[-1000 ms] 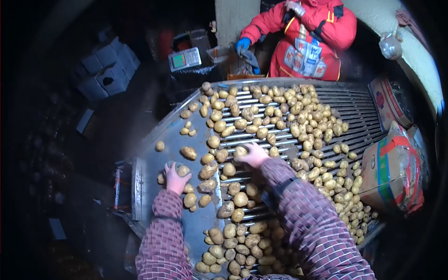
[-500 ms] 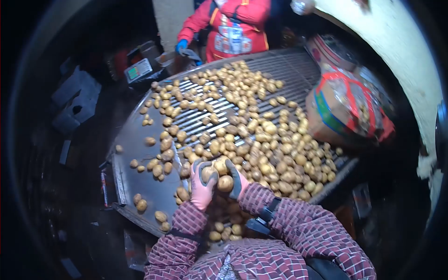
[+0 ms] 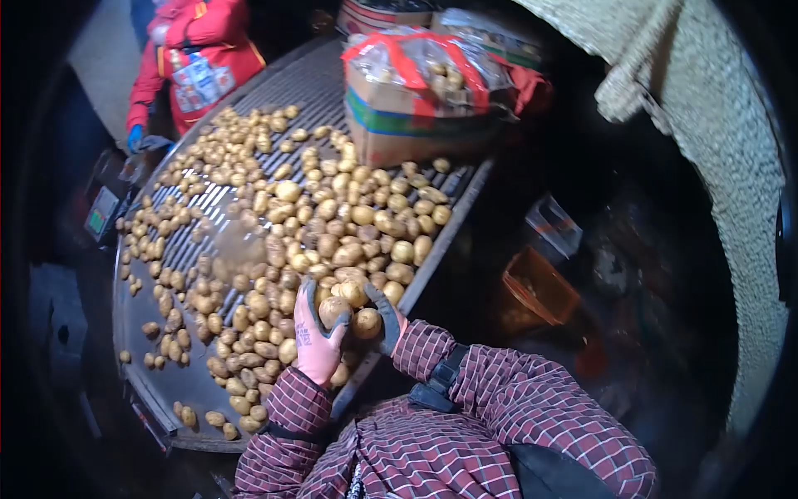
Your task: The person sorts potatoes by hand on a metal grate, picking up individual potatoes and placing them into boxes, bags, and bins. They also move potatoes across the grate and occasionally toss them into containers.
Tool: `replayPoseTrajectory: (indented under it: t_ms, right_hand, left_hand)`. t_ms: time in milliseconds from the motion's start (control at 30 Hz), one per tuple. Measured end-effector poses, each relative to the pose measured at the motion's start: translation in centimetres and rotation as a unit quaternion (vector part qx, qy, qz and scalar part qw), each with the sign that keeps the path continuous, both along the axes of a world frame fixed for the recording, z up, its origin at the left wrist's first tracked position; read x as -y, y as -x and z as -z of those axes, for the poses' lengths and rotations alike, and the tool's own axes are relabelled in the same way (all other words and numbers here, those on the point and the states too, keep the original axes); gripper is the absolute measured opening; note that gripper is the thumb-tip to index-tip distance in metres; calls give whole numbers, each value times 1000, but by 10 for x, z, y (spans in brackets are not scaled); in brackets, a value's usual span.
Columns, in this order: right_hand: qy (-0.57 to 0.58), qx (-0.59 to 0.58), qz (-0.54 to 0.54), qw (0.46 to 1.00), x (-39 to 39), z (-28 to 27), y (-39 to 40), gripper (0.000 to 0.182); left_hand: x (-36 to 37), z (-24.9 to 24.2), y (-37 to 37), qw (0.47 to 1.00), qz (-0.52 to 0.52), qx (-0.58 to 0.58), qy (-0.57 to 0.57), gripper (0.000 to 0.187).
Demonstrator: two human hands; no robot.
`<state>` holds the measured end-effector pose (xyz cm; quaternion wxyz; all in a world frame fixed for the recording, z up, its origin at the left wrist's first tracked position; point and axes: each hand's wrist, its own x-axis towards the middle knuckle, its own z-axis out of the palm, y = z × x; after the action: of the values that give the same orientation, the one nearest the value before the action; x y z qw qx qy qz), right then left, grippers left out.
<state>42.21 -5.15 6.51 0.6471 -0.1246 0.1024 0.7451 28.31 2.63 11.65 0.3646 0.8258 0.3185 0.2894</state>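
Note:
My left hand (image 3: 317,343), in a pink and grey glove, curves round the left side of a small cluster of potatoes (image 3: 335,311). From the other side my right hand (image 3: 391,319), gloved alike, presses against the cluster, with another potato (image 3: 366,323) by its fingers. The potatoes are cupped between both hands, just above the near right edge of the slatted sorting table (image 3: 317,76). Many loose potatoes (image 3: 345,233) lie beyond and to the left of my hands. My palms' inner sides are partly hidden.
A cardboard box (image 3: 391,125) with red tape and potatoes under clear plastic stands on the table's far right. Across the table is a person in a red jacket (image 3: 199,41). An orange crate (image 3: 540,287) sits low on the right, below a rough pale wall (image 3: 715,125).
My view has swung to the right, so the table and box appear farther left. My hands, still cupping potatoes, are now near the table's right edge.

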Motion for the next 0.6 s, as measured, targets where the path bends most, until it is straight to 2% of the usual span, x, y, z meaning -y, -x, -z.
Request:
replayPoseTrajectory:
  t_ms: [100,233,300,367,433,467,500,600]
  right_hand:
    - [42,84,100,990,43,-2,-24,60]
    - [10,65,131,989,107,-17,-72,63]
    - [16,47,190,981,136,-13,-96,64]
    - [-25,13,236,971,173,-1,-125,65]
    - [34,95,338,936,210,-2,-151,69]
    - [32,78,362,929,231,2,-166,71]
    - [31,60,384,921,251,5,-180,73]
    - [21,163,401,901,298,13,-234,74]
  left_hand:
    - [24,-4,-37,997,73,-16,35,70]
    - [68,-14,-97,988,145,-42,24,70]
    - [92,-16,-134,985,165,-55,-5,71]
    - [116,-16,-178,974,222,-27,-30,70]
    - [146,-23,-224,958,278,-64,11,72]
    - [161,-20,-248,949,307,-57,35,74]
    - [175,-14,-272,939,335,-51,60,76]
    - [204,-1,-312,913,397,-24,92,79]
